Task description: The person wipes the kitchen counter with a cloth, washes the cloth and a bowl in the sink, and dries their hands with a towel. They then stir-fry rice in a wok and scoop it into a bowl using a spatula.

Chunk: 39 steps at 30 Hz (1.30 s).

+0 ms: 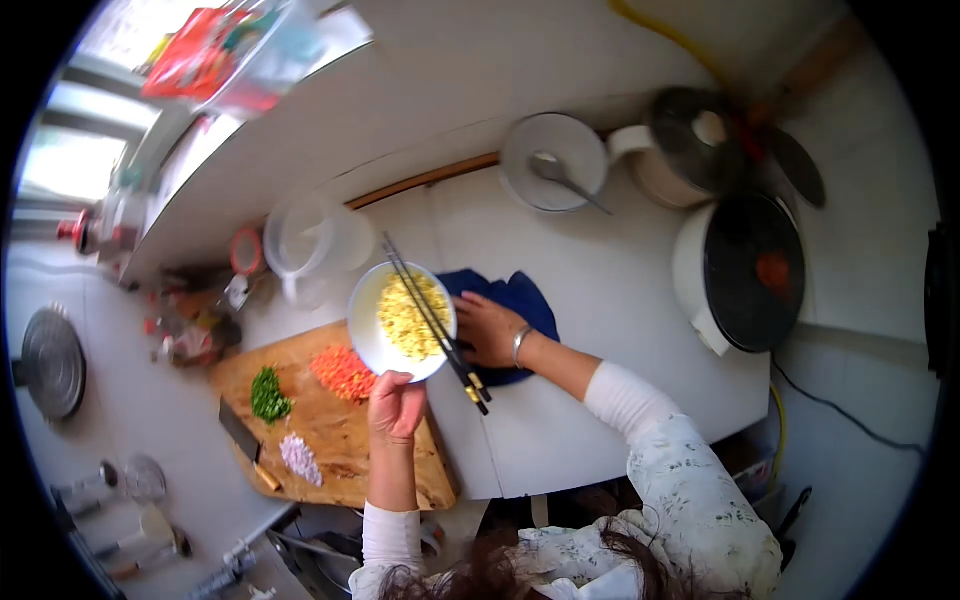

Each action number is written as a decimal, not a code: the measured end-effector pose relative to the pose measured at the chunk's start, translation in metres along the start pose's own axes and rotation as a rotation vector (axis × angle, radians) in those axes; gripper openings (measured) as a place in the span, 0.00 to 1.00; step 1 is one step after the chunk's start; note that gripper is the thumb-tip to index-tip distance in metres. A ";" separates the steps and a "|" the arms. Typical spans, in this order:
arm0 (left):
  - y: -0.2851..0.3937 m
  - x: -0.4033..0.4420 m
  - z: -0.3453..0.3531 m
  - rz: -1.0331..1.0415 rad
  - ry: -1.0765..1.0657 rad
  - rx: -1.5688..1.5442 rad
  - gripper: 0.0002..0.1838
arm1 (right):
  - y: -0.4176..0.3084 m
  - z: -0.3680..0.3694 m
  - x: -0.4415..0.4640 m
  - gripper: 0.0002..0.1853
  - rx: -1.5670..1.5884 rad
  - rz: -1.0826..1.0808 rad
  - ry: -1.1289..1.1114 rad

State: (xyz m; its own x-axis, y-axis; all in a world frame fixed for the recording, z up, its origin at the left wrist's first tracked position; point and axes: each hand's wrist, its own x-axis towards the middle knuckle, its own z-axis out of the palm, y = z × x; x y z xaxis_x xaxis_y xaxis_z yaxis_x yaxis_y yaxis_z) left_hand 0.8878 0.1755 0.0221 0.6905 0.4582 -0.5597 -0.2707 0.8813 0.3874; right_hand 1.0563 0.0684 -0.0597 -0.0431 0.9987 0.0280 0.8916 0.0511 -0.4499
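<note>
A white bowl (370,345) holds yellow scrambled egg (410,318). My left hand (397,405) grips its near rim, thumb on top. A pair of dark chopsticks (418,290) with gold-marked ends lies across the bowl, its thick ends sticking out past the rim. My right hand (490,330), with a bracelet at the wrist, is on a bunched dark blue cloth (530,300) close beside the bowl. Its fingers look curled into the cloth, though their tips are partly hidden. Just left of the bowl, a wooden cutting board (350,440) bears chopped orange carrot (342,373).
Chopped greens (270,396), diced pale purple onion (300,458) and a knife (240,435) are on the board. A clear plastic jug (305,240) stands behind it. Farther back are a glass bowl with a spoon (560,175), a lidded pot (670,170) and a dark-topped appliance (750,270).
</note>
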 end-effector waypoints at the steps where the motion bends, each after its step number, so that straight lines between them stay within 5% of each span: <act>1: -0.003 0.007 0.000 -0.014 -0.011 -0.018 0.40 | 0.002 0.003 -0.026 0.29 0.064 -0.006 0.031; 4: -0.012 0.033 -0.003 -0.048 -0.039 -0.051 0.40 | 0.022 -0.006 -0.095 0.30 0.093 0.110 0.079; 12: -0.016 0.098 -0.031 -0.051 -0.027 0.089 0.37 | 0.088 -0.028 -0.137 0.30 -0.224 1.101 0.630; 14: -0.017 0.106 -0.028 -0.073 -0.077 0.034 0.36 | 0.050 -0.014 -0.144 0.31 -0.131 1.119 0.602; 20: -0.012 0.129 -0.038 -0.100 -0.125 0.009 0.36 | -0.017 0.001 -0.285 0.31 0.071 0.699 0.180; 24: -0.015 0.134 -0.027 -0.077 -0.162 0.030 0.35 | -0.009 -0.013 -0.390 0.31 -0.096 0.940 0.236; 27: -0.013 0.145 -0.026 -0.029 -0.192 0.070 0.37 | 0.001 0.008 -0.442 0.29 -0.258 1.353 0.512; 32: -0.017 0.139 -0.017 -0.164 -0.247 0.043 0.28 | -0.041 0.060 -0.404 0.29 -0.341 1.870 0.745; 35: -0.007 0.107 -0.015 -0.112 0.026 0.075 0.25 | -0.094 0.085 -0.335 0.32 -0.314 1.829 0.676; 39: 0.037 0.016 -0.043 -0.072 -0.180 0.062 0.30 | -0.159 0.103 -0.234 0.34 -0.256 1.592 0.533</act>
State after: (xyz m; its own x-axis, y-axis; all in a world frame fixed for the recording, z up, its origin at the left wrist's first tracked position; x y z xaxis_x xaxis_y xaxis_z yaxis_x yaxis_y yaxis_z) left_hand 0.8601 0.2200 -0.0037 0.8171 0.3609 -0.4495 -0.1782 0.8997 0.3985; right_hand 0.8784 -0.1724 -0.0872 0.9980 -0.0590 0.0230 -0.0538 -0.9816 -0.1833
